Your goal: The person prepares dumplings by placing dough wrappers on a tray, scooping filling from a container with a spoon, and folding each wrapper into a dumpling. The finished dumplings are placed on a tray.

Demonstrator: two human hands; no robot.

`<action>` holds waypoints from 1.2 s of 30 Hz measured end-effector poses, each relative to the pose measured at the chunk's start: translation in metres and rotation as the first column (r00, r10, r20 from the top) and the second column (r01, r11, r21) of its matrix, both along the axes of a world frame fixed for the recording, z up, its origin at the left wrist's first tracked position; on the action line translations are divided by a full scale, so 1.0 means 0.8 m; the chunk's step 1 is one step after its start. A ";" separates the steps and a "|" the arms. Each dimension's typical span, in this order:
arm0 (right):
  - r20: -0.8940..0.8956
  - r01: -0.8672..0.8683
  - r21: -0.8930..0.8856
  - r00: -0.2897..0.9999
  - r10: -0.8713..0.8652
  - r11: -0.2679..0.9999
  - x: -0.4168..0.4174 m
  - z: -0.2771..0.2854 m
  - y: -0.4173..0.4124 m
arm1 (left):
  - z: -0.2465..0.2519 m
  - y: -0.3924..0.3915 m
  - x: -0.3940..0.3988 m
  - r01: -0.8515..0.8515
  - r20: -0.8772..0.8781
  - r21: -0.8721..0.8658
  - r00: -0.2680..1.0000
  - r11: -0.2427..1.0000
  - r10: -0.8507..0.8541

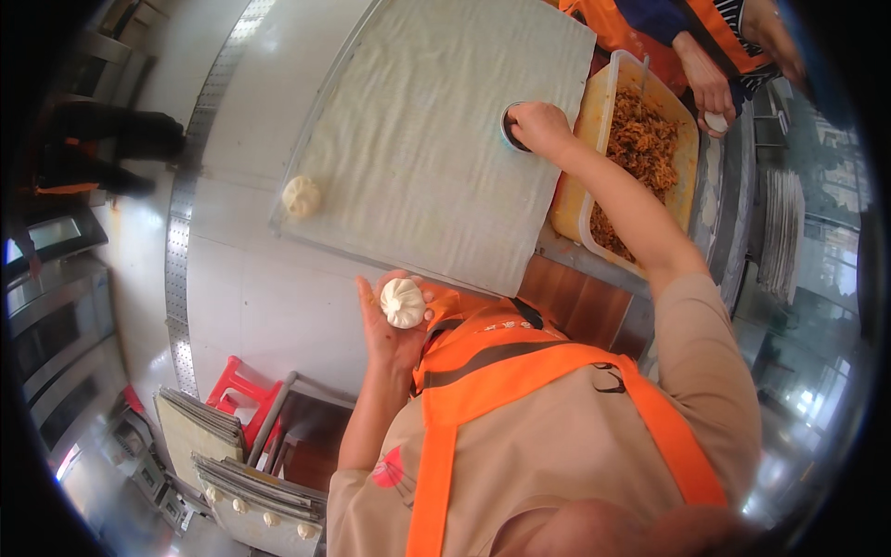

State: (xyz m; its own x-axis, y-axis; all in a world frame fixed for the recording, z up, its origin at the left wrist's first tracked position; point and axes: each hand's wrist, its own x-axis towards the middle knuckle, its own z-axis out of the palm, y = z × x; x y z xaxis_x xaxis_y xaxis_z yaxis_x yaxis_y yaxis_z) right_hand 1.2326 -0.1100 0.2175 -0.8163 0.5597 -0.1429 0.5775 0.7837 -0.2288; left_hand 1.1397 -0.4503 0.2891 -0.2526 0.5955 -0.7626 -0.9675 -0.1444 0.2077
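On the palm of my left hand (390,341) rests a pleated dough bun (403,303), its gathered top facing up and the fingers curled around its side. My right hand (541,129) reaches into a small round tin (514,143), whose dark inside shows past the rim. The fingertips are hidden down there, so what they touch cannot be seen. Under the tin lies a large tray lined with a pale, rippled sheet (424,139). One more pleated bun (301,196) sits at the tray's near left corner.
A plastic tub (592,226) of reddish-brown shredded filling (637,150) stands right of the tray, under my right forearm. Beyond it, a co-worker's hand (706,80) holds a piece of dough (715,123). Lower left are a red stool (243,390) and stacked trays (257,494) bearing several buns.
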 end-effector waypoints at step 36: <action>-0.621 -0.457 -0.120 0.727 0.293 0.881 0.009 0.193 -0.148 | 0.040 0.138 0.001 0.197 -0.367 0.205 0.924 0.959 -0.111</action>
